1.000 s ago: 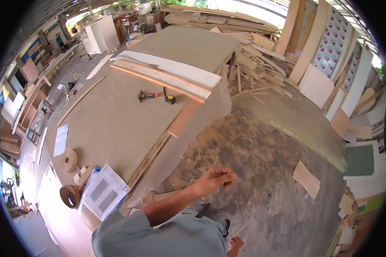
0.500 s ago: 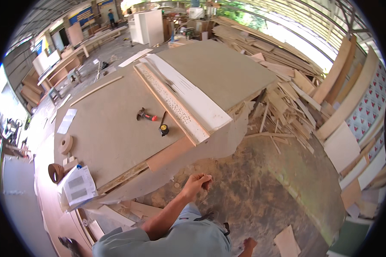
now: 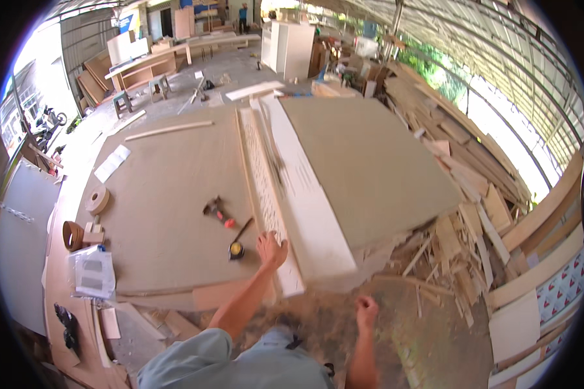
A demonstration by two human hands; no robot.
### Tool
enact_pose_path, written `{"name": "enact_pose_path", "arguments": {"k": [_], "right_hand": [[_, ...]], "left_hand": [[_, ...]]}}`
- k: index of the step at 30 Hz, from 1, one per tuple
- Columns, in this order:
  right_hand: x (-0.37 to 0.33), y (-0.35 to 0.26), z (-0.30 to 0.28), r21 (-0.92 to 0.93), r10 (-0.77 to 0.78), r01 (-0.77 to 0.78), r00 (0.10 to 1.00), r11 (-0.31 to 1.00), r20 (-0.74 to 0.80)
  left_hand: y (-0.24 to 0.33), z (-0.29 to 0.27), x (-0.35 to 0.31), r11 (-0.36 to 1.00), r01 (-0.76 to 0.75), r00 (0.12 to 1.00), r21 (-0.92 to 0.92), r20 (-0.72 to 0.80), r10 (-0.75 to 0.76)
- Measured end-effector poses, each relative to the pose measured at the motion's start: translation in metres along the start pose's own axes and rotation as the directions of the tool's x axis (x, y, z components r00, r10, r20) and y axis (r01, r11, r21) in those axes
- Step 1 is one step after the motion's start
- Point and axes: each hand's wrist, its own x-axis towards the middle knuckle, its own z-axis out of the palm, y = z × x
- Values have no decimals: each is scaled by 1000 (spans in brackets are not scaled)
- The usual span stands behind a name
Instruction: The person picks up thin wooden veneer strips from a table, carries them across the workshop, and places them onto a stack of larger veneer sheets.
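The left hand (image 3: 270, 249) rests with fingers spread on the near end of a long white perforated strip (image 3: 266, 194) lying on the desk (image 3: 169, 194). At its nine o'clock, just beside it, lies a yellow tape measure (image 3: 236, 249). The right hand (image 3: 366, 310) hangs curled, empty, off the desk.

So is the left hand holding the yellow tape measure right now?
No, the left hand rests on the long perforated white strip, while the yellow tape measure lies on the board beside it.
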Motion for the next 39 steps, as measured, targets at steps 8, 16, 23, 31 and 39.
{"name": "enact_pose_path", "arguments": {"k": [8, 16, 23, 31, 39], "right_hand": [[151, -94, 122, -118, -390, 457, 846, 882, 363], [317, -191, 316, -35, -617, 757, 558, 653, 554], [405, -259, 441, 35, -451, 777, 327, 628, 830], [434, -277, 451, 89, -454, 910, 116, 405, 884], [439, -251, 446, -70, -619, 997, 34, -34, 785]], "left_hand": [[17, 64, 65, 915, 11, 998, 402, 52, -35], [23, 49, 75, 885, 85, 995, 458, -1, -95], [24, 49, 79, 885, 72, 997, 460, 0, -82], [38, 46, 86, 881, 103, 993, 463, 3, -117], [41, 51, 90, 878, 81, 996, 471, -8, -88]]}}
